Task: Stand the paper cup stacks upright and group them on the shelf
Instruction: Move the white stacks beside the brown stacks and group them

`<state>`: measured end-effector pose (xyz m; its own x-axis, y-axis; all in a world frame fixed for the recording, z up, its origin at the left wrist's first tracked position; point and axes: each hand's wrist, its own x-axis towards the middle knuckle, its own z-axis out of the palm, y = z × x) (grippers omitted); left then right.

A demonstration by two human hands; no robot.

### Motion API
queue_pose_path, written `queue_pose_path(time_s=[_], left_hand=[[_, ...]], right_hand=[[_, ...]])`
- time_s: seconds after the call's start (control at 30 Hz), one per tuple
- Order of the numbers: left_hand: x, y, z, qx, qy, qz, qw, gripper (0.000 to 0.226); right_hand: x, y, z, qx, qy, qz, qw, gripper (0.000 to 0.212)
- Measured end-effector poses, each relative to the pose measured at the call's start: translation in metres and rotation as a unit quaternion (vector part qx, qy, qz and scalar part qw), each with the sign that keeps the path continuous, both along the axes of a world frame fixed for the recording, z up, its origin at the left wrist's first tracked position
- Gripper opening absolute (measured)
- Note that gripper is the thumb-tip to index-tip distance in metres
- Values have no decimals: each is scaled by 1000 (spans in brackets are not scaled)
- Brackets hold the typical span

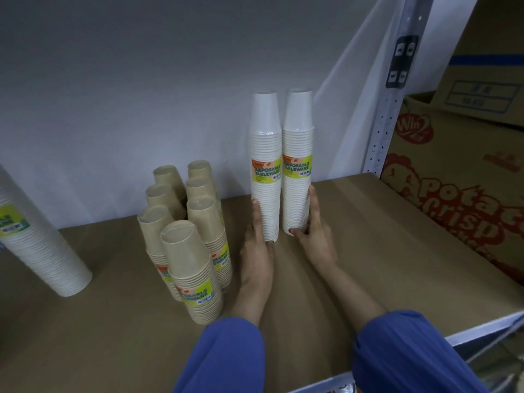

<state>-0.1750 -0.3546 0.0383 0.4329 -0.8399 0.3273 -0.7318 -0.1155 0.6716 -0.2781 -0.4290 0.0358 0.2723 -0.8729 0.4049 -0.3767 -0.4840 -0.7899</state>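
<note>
Two tall white paper cup stacks stand upright side by side near the shelf's back wall, each wrapped with a "Disposable Tableware" label. My left hand [258, 245] grips the base of the left white stack [265, 154]. My right hand [314, 234] wraps the base of the right white stack [298, 148]. Several shorter brown cup stacks [187, 222] stand upright in a tight group to the left. Another white stack [42, 245] stands at the far left, partly cut off by the frame.
The brown shelf board [382, 251] stretches to the right of the white stacks. A perforated metal upright [382, 131] bounds the shelf on the right. Cardboard boxes [459, 171] printed "potato crisp" sit beyond it.
</note>
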Motion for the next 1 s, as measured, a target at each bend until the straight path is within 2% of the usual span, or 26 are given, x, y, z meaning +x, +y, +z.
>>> queue_pose_path(time_s=[0.23, 0.57, 1.0], left_hand=[[2, -14, -2, -21, 36, 23, 999, 83], [5, -20, -7, -41, 26, 26, 998, 87], [2, -13, 1, -12, 42, 3, 999, 84]], right_hand=[[3, -12, -1, 16, 2, 20, 1000, 98], [7, -15, 0, 3, 22, 26, 999, 96], [5, -14, -2, 46, 39, 23, 998, 98]])
